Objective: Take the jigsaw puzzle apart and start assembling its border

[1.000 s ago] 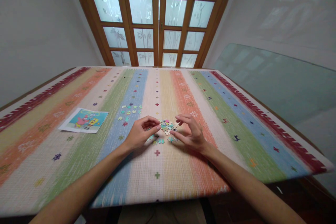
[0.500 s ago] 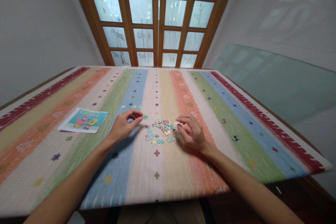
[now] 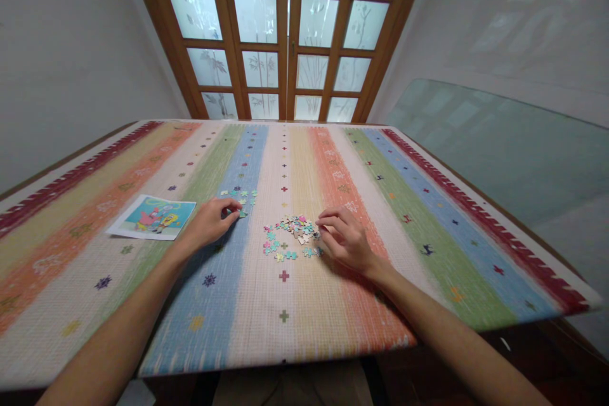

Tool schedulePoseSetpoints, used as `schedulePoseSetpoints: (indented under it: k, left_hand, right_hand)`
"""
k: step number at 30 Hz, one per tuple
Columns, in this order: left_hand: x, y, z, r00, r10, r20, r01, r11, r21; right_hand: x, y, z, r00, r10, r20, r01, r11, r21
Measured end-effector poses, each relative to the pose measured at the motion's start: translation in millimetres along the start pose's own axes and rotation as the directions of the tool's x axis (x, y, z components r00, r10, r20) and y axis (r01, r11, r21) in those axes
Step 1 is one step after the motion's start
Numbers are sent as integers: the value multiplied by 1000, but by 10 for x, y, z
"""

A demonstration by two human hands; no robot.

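My left hand (image 3: 213, 221) pinches a small teal jigsaw puzzle piece (image 3: 243, 213) between thumb and fingertips, over the blue stripe of the cloth. Just beyond it lie several teal puzzle pieces (image 3: 244, 193) in a row, some close together. At the right edge of a loose heap of puzzle pieces (image 3: 297, 226), my right hand (image 3: 346, 240) hovers with loosely bent, parted fingers, and nothing shows in it. More pieces (image 3: 270, 245) curve around the heap's left and front. To the left of my left hand lies a printed cartoon picture (image 3: 155, 218).
A striped cloth (image 3: 284, 342) in several colours covers the table. Wooden doors with frosted panes (image 3: 259, 18) stand beyond the far edge. A pale green glass panel (image 3: 485, 139) leans by the wall on the right.
My left hand has moved left with the puzzle piece, from beside the heap to the row of teal pieces. My right hand stays by the heap, its fingers slightly shifted.
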State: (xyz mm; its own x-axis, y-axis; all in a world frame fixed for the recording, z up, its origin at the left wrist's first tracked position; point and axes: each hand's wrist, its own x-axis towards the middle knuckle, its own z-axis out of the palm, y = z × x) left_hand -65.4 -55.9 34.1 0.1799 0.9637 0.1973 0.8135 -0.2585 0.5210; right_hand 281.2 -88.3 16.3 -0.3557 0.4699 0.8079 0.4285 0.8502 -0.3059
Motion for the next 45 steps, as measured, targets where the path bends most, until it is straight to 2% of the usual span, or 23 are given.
schedulePoseSetpoints:
  k: [9, 11, 14, 17, 20, 24, 26, 28, 32, 38, 45]
  left_hand:
    - [0, -71, 30, 992, 127, -6, -125, 983, 137]
    - [0, -70, 32, 989, 146, -34, -140, 981, 137]
    - [-22, -7, 70, 976, 185, -117, -173, 979, 107]
    - [-76, 167, 180, 951, 269, -153, -265, 963, 48]
    - [-152, 433, 344, 899, 421, -117, -428, 903, -39]
    - [-251, 739, 538, 773, 634, 3, -631, 769, -105]
    - [-286, 804, 596, 736, 675, 54, -672, 737, -71]
    - [-309, 815, 631, 717, 691, 94, -694, 720, 4]
    - [-326, 788, 664, 712, 690, 129, -702, 702, 121]
    - [-322, 813, 679, 742, 663, 100, -670, 726, 156]
    - [-326, 812, 662, 725, 679, 116, -687, 704, 180]
  right_hand:
    - [-4, 4, 1, 1000, 8, 19, -8, 1000, -24]
    - [-9, 7, 2, 1000, 12, 19, -11, 1000, -24]
    - [-11, 7, 4, 1000, 6, 20, -6, 1000, -22]
    - [-5, 3, 6, 1000, 4, 19, -3, 1000, -25]
    - [0, 3, 8, 1000, 10, 21, -10, 999, -31]
    - [1, 10, 3, 999, 15, 29, -14, 999, -39]
    - [1, 14, -1, 999, 13, 33, -11, 999, -47]
    - [-1, 16, -3, 999, 13, 34, -11, 999, -53]
    - [1, 9, 2, 999, 17, 30, -15, 999, -44]
    - [15, -3, -1, 1000, 18, 26, -17, 999, -36]
    - [-1, 17, -4, 999, 21, 40, -19, 999, -35]
